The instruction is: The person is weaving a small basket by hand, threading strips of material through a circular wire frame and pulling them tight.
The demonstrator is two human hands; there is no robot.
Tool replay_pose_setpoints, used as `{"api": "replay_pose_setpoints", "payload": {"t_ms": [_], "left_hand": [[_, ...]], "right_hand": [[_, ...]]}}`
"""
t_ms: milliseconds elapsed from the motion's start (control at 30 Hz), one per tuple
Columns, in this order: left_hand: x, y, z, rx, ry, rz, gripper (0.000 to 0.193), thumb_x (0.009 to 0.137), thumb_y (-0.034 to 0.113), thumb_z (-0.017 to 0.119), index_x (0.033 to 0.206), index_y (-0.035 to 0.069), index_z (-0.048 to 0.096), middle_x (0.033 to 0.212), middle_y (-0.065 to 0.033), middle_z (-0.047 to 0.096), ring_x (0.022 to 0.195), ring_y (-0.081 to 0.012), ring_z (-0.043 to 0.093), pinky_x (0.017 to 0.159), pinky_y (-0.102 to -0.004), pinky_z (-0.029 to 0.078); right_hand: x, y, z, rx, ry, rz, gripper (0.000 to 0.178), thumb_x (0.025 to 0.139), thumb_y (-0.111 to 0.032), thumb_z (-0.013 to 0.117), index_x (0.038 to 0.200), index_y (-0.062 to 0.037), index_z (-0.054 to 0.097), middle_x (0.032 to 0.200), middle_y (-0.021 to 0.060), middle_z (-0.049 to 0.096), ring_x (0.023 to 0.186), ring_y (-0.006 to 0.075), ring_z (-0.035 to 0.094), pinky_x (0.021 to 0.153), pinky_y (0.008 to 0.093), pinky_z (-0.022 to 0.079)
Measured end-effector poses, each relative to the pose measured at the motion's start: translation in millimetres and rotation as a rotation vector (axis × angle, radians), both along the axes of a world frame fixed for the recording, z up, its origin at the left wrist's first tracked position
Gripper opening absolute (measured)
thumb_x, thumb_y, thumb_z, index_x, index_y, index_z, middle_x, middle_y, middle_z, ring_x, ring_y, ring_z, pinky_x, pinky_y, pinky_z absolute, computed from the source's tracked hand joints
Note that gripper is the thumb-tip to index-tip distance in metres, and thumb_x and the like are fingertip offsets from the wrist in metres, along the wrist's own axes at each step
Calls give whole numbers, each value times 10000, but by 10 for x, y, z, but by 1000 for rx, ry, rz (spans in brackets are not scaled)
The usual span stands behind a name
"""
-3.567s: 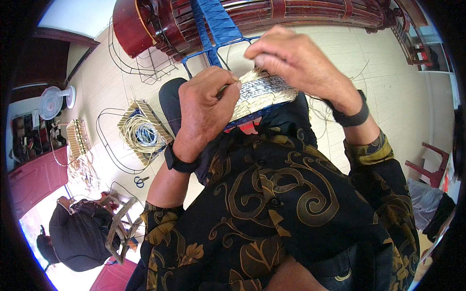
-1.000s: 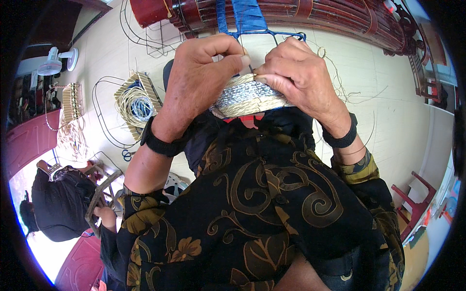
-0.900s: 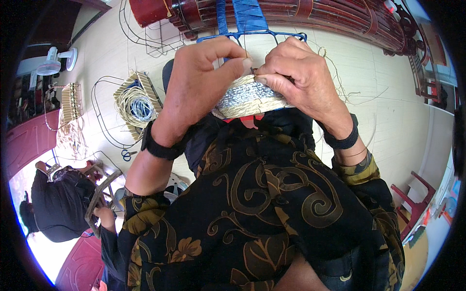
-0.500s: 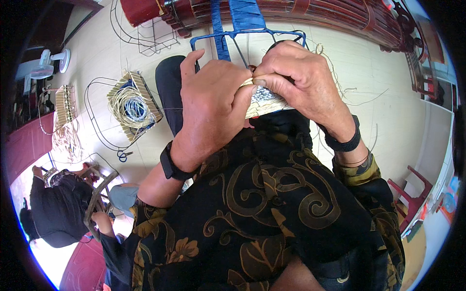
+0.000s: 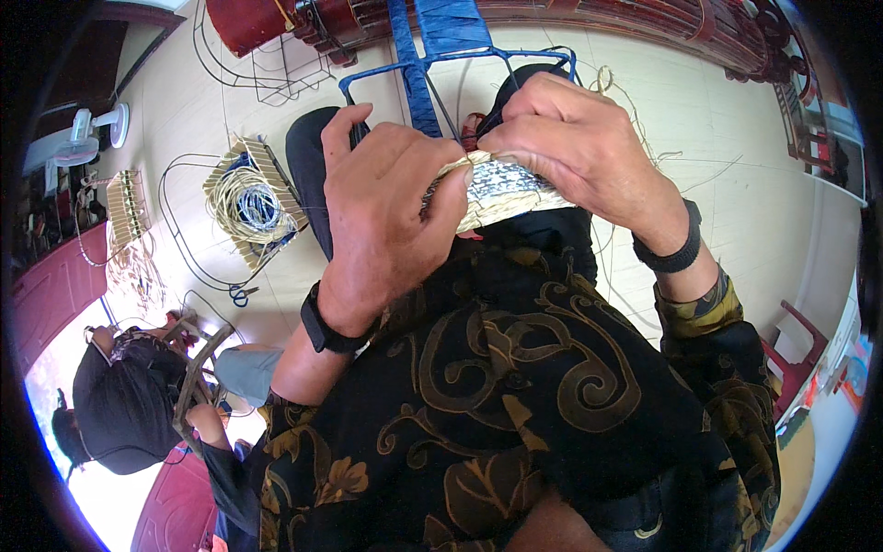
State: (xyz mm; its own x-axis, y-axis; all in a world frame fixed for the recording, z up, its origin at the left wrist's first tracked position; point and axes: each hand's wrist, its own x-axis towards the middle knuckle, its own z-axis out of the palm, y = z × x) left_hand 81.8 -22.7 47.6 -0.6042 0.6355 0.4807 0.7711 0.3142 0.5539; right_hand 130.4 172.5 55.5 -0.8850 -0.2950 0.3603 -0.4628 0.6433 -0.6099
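Note:
A woven piece (image 5: 515, 191) of cream strands with a silver-and-dark patterned middle lies across my lap. My left hand (image 5: 391, 189) is closed round its left end, the thumb along the front and the little finger raised. At its upper edge, the fingertips of my right hand (image 5: 584, 152) are pinched together; whatever thin thing is between them is too small to make out. Just beyond my hands stands a wire frame (image 5: 543, 55) wrapped in blue, with a broad blue band (image 5: 452, 28) on it and dark rods running down toward the woven piece.
On the floor to the left sit a slatted rack with coiled cream and blue strands (image 5: 248, 198), scissors (image 5: 241, 296) and another strand bundle (image 5: 129, 239). Another person in dark clothes (image 5: 124, 400) works at the lower left. Dark red wooden furniture (image 5: 552, 23) spans the far side.
My right hand has moved slightly right and its fingertips have shifted up from the woven piece's edge, uncovering more of the pattern. The left hand keeps its hold, moving slightly left.

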Motion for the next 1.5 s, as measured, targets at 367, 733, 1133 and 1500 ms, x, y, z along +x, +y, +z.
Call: {"api": "replay_pose_setpoints", "payload": {"t_ms": [367, 733, 1133, 1500], "left_hand": [[-47, 74, 47, -37, -47, -6, 101, 702, 74, 658, 790, 61, 611, 699, -34, 587, 672, -201, 565, 907, -442, 337], [-751, 44, 367, -474, -691, -518, 214, 864, 134, 513, 898, -44, 626, 747, -116, 641, 687, -147, 581, 624, -265, 454], [-834, 267, 475, -659, -600, -741, 215, 772, 127, 566, 825, -73, 625, 687, -91, 617, 649, -114, 561, 619, -256, 441], [-387, 37, 387, -512, -329, -450, 67, 677, 55, 557, 737, 28, 544, 680, -102, 523, 682, -284, 512, 811, -409, 335]], "right_hand": [[-55, 123, -43, -13, 28, 16, 106, 736, -131, 667, 836, -100, 675, 761, 29, 556, 704, 176, 561, 566, 294, 444], [-98, 79, -86, -6, 95, 21, 115, 743, -136, 658, 849, -103, 684, 749, 32, 576, 695, 172, 565, 571, 292, 458], [-34, 124, -59, 27, 96, 8, 106, 731, -150, 680, 836, -137, 671, 738, 1, 560, 690, 166, 548, 563, 289, 461], [31, 110, 50, 34, 71, 22, 119, 717, -126, 665, 835, -113, 670, 754, 26, 563, 691, 182, 556, 562, 287, 461]]}}
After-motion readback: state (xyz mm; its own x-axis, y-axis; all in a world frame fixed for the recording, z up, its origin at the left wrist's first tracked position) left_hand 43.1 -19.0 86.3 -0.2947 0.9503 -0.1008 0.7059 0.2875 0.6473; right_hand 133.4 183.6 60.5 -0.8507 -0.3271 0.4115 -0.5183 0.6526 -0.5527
